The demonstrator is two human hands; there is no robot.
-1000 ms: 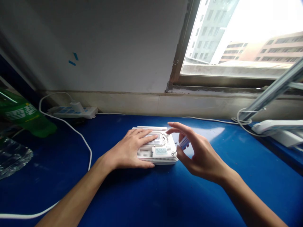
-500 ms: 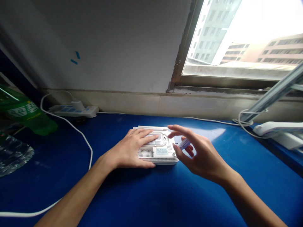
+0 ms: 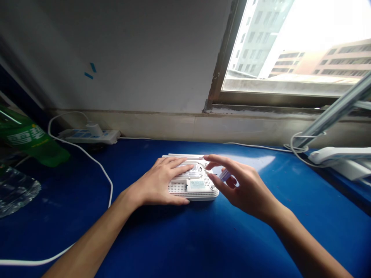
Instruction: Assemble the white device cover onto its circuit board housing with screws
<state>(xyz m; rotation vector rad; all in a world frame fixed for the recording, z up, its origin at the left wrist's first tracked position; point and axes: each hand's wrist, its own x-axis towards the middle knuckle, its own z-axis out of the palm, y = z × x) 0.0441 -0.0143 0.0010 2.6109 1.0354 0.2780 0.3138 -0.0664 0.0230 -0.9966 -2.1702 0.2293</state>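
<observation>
- Blue desk bears a white box.
- Left hand spread across it.
- Right hand: grip curled around a purplish tool; thumb has shifted, clearing the near corner.

White perforated device, boxy, lying flat on blue counter; pale label panel uppermost. Violet tool, possibly a screwdriver, mostly hidden, tilted by device's right end.

Left grip palm down, spread — right grip curled.
</observation>
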